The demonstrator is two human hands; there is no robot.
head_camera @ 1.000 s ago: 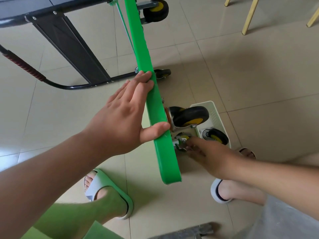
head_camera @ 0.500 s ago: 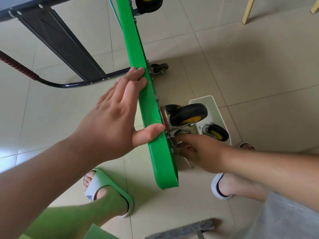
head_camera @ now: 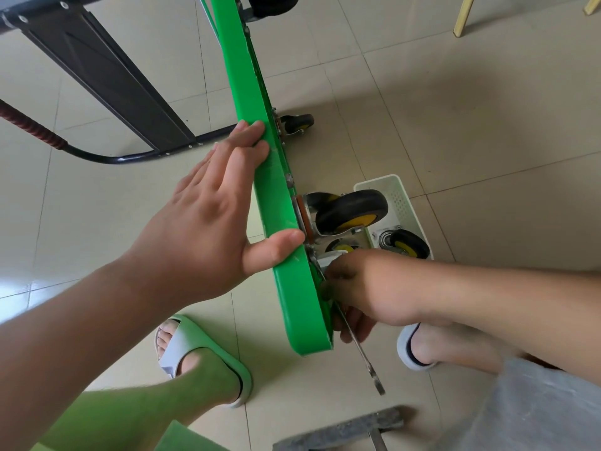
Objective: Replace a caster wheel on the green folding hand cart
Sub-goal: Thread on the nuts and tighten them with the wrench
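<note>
I am looking down on the green cart deck (head_camera: pixel 260 157), which stands on its edge. Its long axis runs from 12 o'clock at the top of the view down to a rounded corner near 6 o'clock, with the underside facing 3 o'clock.

My left hand (head_camera: pixel 208 222) comes in from 8 o'clock. Its fingers lie straight and flat along the deck, and the thumb reaches across the narrow edge. It grips nothing and only presses.

My right hand (head_camera: pixel 357 288) comes in from 3 o'clock. It is curled round a wrench (head_camera: pixel 361 349) tight against the underside near the lower corner. The free end of the wrench points toward 5 o'clock. I cannot see its head behind the fingers.

Just above that hand, a caster wheel (head_camera: pixel 351 211) with a black tyre and yellow hub juts from the underside toward 3 o'clock. A smaller wheel (head_camera: pixel 297 123) sits further up the deck.

A white basket (head_camera: pixel 401 203) rests on the floor at 3 o'clock of the caster, with a loose caster (head_camera: pixel 408 244) inside.

The black handle frame (head_camera: pixel 107 76) lies off at 10 o'clock. A green slipper (head_camera: pixel 211 353) is at 7 o'clock and a white slipper (head_camera: pixel 413 349) at 5 o'clock.
</note>
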